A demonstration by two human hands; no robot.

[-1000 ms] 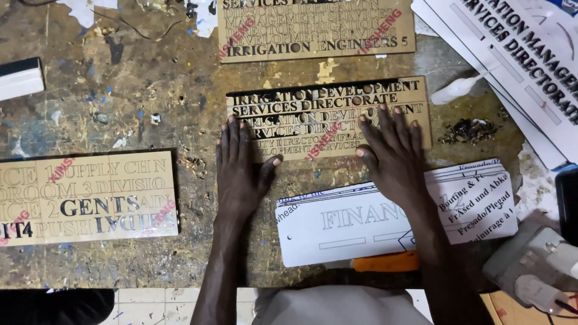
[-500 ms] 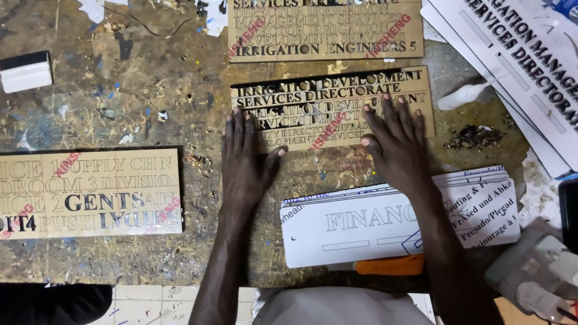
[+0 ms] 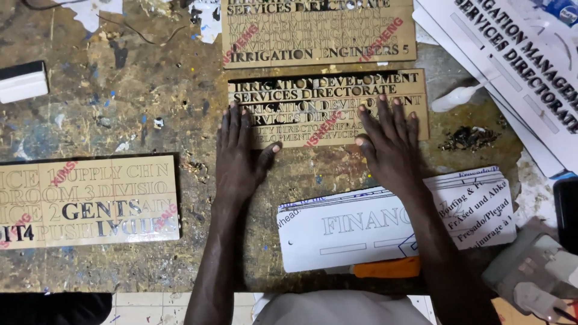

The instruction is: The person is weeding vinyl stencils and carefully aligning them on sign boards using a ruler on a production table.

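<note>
Both hands are still pressing flat, fingers spread open and gripping nothing, on the tan lettered stencil board (image 3: 328,108) lying on the paint-stained surface (image 3: 120,108). The left hand (image 3: 238,153) and right hand (image 3: 388,147) have barely shifted since earlier, staying above the white sign plate (image 3: 355,232).

Tan cut-letter sign panel (image 3: 328,108) centre; second (image 3: 319,30) above; third (image 3: 87,201) left.

Bare worktop (image 3: 150,108) left of the hands; white sign (image 3: 361,232) and boards (image 3: 90,201) crowding elsewhere.
</note>
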